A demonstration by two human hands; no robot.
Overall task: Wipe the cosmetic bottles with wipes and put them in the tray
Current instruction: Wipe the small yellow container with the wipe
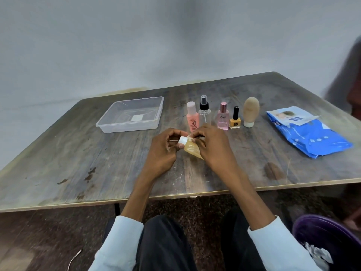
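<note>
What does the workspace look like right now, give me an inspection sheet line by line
Surface: worn wooden table, stained.
Job's things: clear tray holds no bottles; five bottles stand in a row; wipes pack at right.
Clutter: nothing seen.
Hands: left hand and right hand both grip a small amber bottle with a white cap.
Cables: thin cord on floor.
Surroundings: grey wall, purple object at lower right.

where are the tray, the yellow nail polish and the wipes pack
tray (pixel 105 125), head view, near-left rim
yellow nail polish (pixel 235 123), head view, glass body
wipes pack (pixel 316 137), head view, blue front
</note>
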